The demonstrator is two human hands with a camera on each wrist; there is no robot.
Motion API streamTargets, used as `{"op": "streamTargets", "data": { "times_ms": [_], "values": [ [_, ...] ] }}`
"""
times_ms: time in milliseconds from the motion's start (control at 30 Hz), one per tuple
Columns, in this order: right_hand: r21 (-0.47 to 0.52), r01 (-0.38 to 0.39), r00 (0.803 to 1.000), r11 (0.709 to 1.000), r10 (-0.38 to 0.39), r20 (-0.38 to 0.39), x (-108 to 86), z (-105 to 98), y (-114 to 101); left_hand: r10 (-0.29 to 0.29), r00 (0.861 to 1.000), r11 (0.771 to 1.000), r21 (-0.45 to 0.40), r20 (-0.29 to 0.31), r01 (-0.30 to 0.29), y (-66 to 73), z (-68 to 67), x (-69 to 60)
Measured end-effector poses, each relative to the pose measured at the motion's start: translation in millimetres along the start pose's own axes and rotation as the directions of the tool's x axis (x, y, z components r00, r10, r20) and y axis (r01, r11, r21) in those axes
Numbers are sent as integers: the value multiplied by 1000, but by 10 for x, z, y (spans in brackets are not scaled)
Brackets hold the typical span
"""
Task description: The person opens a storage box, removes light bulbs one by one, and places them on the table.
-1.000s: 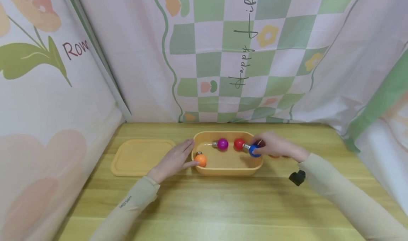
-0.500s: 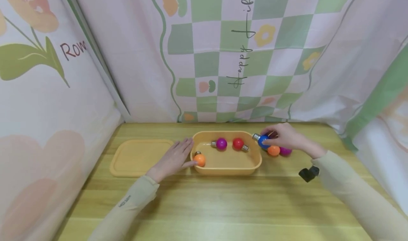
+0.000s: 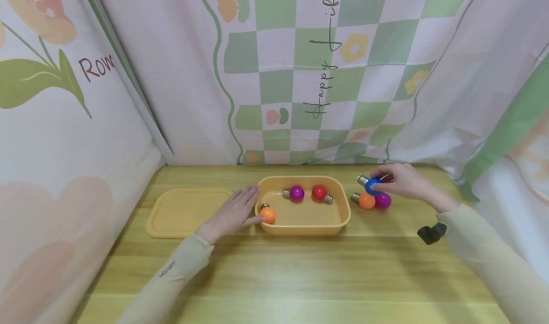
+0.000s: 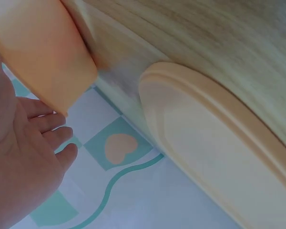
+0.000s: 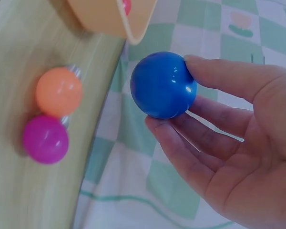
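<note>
My right hand (image 3: 401,180) (image 5: 248,138) pinches a blue bulb (image 3: 372,186) (image 5: 164,85) between thumb and fingers, its metal base pointing left, right of the yellow bin (image 3: 304,230). Just in front of it an orange bulb (image 3: 366,200) (image 5: 59,92) and a purple bulb (image 3: 382,200) (image 5: 45,139) lie side by side on the table. Inside the bin are a purple bulb (image 3: 297,193), a red bulb (image 3: 319,193) and an orange bulb (image 3: 268,215). With fingers extended, my left hand (image 3: 231,214) (image 4: 28,148) touches the bin's left wall.
A flat yellow lid (image 3: 184,213) (image 4: 214,143) lies on the wooden table (image 3: 274,271) left of the bin, partly behind the left hand. Patterned curtains (image 3: 317,76) hang along the table's back edge and at both sides.
My right hand has carried the blue bulb from over the bin's right end out to the right, uncovering the orange and purple bulbs on the table. The left hand stays at the bin.
</note>
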State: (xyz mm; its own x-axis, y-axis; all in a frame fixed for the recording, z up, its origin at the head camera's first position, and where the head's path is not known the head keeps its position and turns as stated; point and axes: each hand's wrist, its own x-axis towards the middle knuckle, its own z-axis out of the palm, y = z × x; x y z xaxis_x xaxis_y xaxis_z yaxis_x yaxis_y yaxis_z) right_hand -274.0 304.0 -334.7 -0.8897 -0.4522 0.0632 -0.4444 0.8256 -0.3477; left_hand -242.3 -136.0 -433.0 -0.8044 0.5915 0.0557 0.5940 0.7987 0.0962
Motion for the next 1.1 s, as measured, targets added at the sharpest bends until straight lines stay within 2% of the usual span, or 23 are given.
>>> {"op": "streamTargets", "data": {
  "times_ms": [267,500,1100],
  "values": [
    [-19,-113,993,993,113,22,-88,-37,301,2,1000,1000,-3,13,-2,-12,-4,1],
    [-66,-159,985,985,163,56,-151,-48,530,-7,1000,1000,-5,24,8,-15,-14,5],
    [-86,-182,983,980,184,18,-226,56,875,-3,1000,1000,20,14,2,-19,18,16]
  ]
}}
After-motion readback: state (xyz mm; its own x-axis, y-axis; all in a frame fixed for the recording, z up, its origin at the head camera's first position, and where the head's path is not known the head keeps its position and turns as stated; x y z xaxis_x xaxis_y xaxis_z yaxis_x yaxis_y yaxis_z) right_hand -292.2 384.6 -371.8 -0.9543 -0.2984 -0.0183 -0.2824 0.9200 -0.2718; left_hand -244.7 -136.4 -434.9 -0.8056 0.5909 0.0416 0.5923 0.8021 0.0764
